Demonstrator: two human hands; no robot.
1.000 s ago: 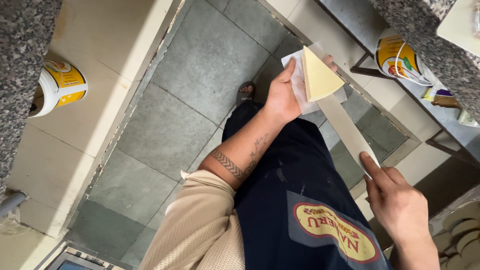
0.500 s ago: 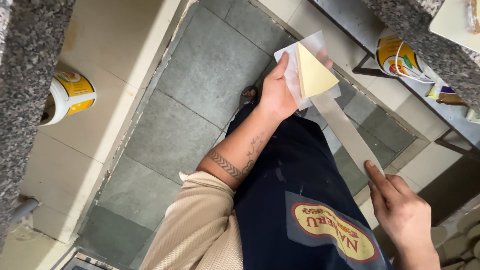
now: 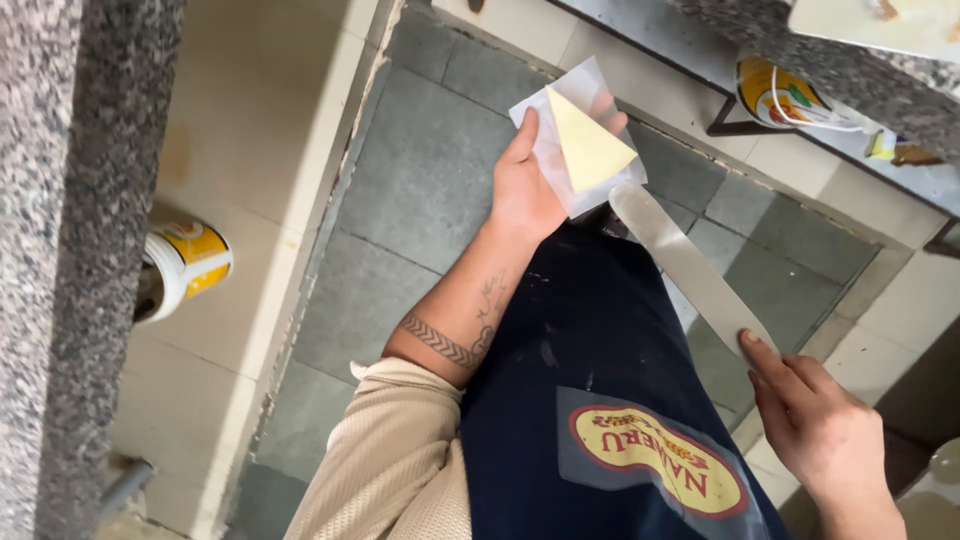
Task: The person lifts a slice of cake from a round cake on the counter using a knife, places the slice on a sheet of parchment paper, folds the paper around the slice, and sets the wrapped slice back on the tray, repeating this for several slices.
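In the head view, the left hand [image 3: 525, 195] is now sitting higher than it was a second ago, and the long metal blade [image 3: 690, 270] is showing again after being barely visible half a second back; its rounded tip is now lying just below the yellow triangular slice [image 3: 588, 150], seemingly touching the lower edge of the clear wrapper [image 3: 565, 140], so the slice and the tool are being brought together. The left grip is cupping the wrapper from behind, thumb pressing along its near edge, fingers spread under it, with the slice resting on top. The right hand [image 3: 815, 425] is closing on the blade's near end, forefinger laid along the flat metal, the other fingers curled; the handle itself is hidden, so I cannot tell how tightly they are wrapping it. Below both grips a dark apron [image 3: 590, 400] is hanging over the grey tiled floor [image 3: 420, 180]. Well left of the left grip, a yellow-and-white tub [image 3: 185, 270] is standing under a speckled stone tabletop [image 3: 70, 250]; another tub [image 3: 775, 95] is sitting above the right grip.
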